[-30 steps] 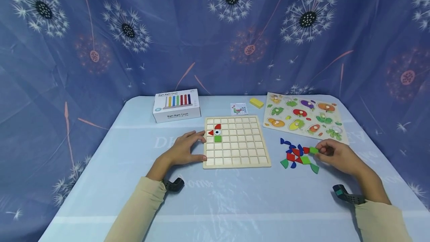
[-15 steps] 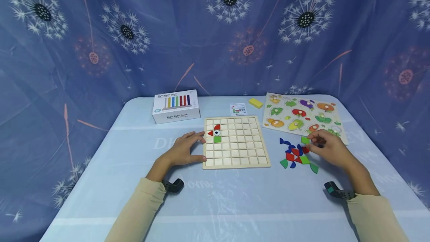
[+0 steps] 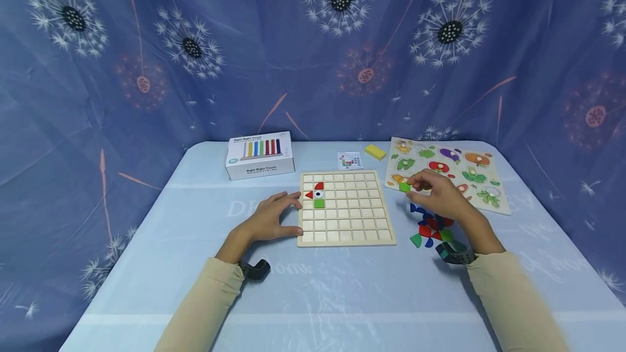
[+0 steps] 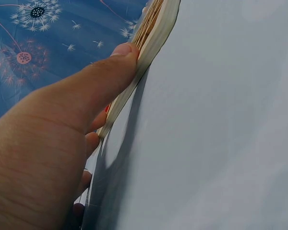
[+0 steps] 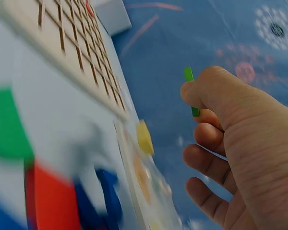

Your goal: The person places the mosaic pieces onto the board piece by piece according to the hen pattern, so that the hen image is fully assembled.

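Observation:
My right hand (image 3: pixel 437 193) pinches a green flat tile (image 5: pixel 189 76) between thumb and fingertips; in the head view it overlaps the lower left corner of the vegetable puzzle board. At the wooden grid board (image 3: pixel 352 237), my left hand (image 3: pixel 268 217) touches the left edge, thumb (image 4: pixel 116 67) near the front corner and fingers farther back. Several tiles lie in the grid's upper left: a red quarter-round (image 3: pixel 319 186), a red triangle (image 3: pixel 309 195), a white eye tile (image 3: pixel 319 194) and a green square (image 3: pixel 319 203). Loose blue, red and green tiles (image 3: pixel 424 230) lie below the right hand, partly hidden by it.
The vegetable puzzle board (image 3: pixel 494 208) lies at the back right. Behind the grid are a small pattern card (image 3: pixel 349 161) and a yellow block (image 3: pixel 375 151). A white toy box (image 3: pixel 260 156) stands at the back left, before a blue patterned curtain (image 3: pixel 274 42).
My right hand has lifted the green tile from the loose pile and carried it left, toward the grid board. The left hand has stayed at the board's edge.

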Demonstrator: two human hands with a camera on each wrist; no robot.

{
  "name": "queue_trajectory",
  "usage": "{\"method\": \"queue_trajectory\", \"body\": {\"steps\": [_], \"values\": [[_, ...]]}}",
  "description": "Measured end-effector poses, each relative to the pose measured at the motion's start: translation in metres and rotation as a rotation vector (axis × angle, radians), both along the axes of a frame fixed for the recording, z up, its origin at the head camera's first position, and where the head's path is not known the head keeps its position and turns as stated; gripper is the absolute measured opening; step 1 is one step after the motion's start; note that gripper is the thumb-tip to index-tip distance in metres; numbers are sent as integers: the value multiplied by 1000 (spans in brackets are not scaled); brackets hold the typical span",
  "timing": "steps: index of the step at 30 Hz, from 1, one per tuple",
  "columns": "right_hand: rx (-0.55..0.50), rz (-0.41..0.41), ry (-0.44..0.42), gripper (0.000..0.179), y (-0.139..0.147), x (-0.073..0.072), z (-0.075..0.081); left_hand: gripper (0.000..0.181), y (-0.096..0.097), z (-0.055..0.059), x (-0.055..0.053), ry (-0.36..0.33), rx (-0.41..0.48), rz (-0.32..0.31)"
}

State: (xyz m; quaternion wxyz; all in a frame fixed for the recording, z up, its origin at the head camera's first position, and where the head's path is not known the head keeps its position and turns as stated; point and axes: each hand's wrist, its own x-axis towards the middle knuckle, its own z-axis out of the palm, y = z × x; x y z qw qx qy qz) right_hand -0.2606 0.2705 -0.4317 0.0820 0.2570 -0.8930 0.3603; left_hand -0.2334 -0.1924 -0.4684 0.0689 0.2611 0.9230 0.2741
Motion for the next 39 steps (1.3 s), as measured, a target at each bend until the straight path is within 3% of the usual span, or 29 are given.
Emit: {"method": "queue_trajectory", "body": {"steps": [10, 18, 23, 26, 31, 39], "values": [[-31, 249, -42, 23, -75, -24, -15, 59, 0, -1, 2, -11, -17, 8], [-61, 350, -40, 22, -121, -31, -15, 62, 1, 1, 0, -14, -27, 10], [4, 400, -68, 21, -152, -29, -16, 62, -1, 1, 0, -1, -24, 9], [57, 408, -80, 21, -167, -25, -20, 61, -1, 1, 0, 9, -20, 5], [125, 351, -51, 21, -180, -17, -30, 61, -1, 0, -1, 10, -27, -5], [120, 321, -2, 20, -184, -16, -38, 60, -3, 4, 2, 31, -27, -7]]}}
